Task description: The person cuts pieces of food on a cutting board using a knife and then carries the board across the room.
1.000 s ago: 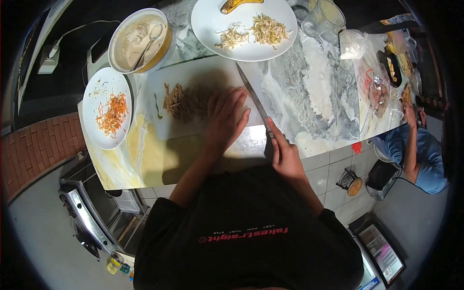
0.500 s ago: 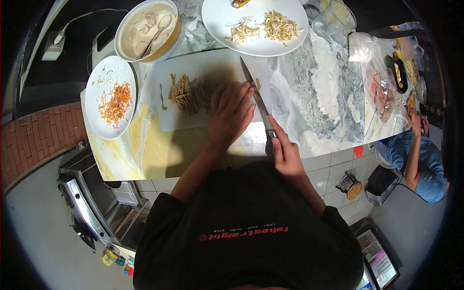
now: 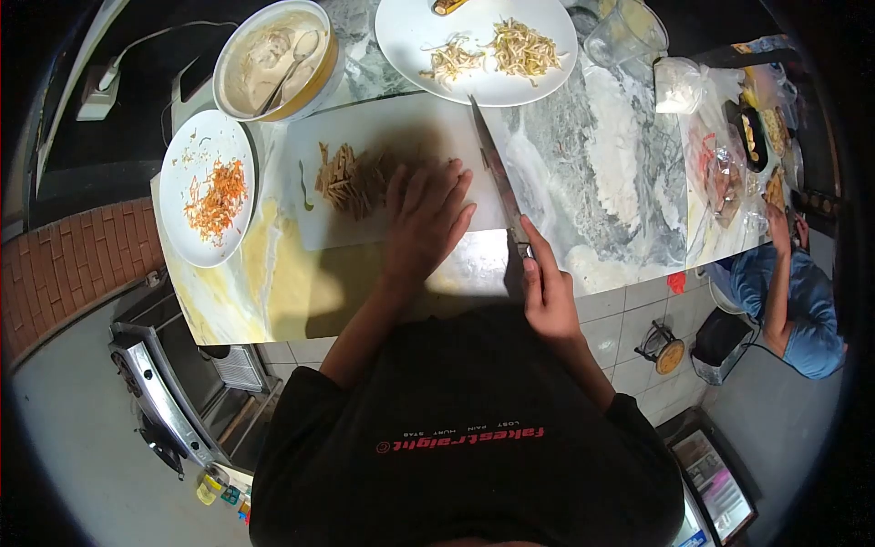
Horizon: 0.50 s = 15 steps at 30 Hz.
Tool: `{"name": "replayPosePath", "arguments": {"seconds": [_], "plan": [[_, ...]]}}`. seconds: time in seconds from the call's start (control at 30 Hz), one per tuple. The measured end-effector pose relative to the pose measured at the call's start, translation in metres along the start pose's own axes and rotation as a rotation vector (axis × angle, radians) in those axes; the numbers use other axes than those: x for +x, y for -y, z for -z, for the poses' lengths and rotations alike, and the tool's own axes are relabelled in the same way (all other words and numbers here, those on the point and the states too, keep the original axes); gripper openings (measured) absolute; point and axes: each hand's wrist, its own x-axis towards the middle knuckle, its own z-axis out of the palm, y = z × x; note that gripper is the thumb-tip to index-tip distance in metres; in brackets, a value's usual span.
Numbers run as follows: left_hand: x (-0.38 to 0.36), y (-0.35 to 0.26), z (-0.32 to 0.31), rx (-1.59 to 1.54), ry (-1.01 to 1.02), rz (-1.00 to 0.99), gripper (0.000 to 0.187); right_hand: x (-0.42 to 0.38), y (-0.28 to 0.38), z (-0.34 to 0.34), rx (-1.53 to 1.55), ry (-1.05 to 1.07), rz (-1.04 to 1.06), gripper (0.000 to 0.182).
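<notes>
A knife (image 3: 500, 173) is gripped by its handle in my right hand (image 3: 550, 294), its blade pointing up and away over the right side of the white cutting board (image 3: 333, 235). My left hand (image 3: 427, 219) rests palm down on the board, fingers stretched out and slightly apart over the right end of a pile of brown cut strips (image 3: 342, 178). Shadow and the fingers hide part of that pile. Left of it lies a thin green piece (image 3: 305, 187). A gap separates the blade from my left fingertips.
Shredded orange food (image 3: 217, 196) fills a white plate (image 3: 187, 242) at left. A bowl of batter (image 3: 264, 73) with a spoon stands behind. Bean sprouts (image 3: 524, 50) lie on another plate (image 3: 401, 36). At right are a clear container (image 3: 627, 35), plastic bags (image 3: 720, 173) and another person (image 3: 788, 292).
My right hand and the knife have moved right, away from my left fingertips. My left hand has shifted slightly left, its fingers a little more spread.
</notes>
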Motion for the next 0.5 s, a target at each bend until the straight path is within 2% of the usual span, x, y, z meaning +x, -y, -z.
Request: {"name": "replayPosePath", "arguments": {"seconds": [0.17, 0.23, 0.37, 0.43, 0.5], "plan": [[-0.005, 0.004, -0.003, 0.022, -0.076, 0.115, 0.044, 0.001, -0.002, -0.004, 0.006, 0.017, -0.075, 0.050], [-0.001, 0.001, 0.000, -0.018, -0.076, 0.092, 0.045, -0.001, -0.007, -0.006, -0.028, -0.056, 0.097, 0.051], [0.007, -0.001, -0.007, -0.125, -0.069, 0.014, 0.046, -0.014, -0.011, 0.001, -0.048, -0.035, 0.092, 0.050], [0.009, -0.002, -0.012, -0.125, -0.060, 0.010, 0.047, -0.022, -0.008, 0.006, -0.034, 0.028, -0.049, 0.051], [0.010, -0.002, -0.015, -0.128, -0.046, 0.005, 0.048, -0.026, -0.005, 0.009, -0.029, 0.022, -0.076, 0.051]]}}
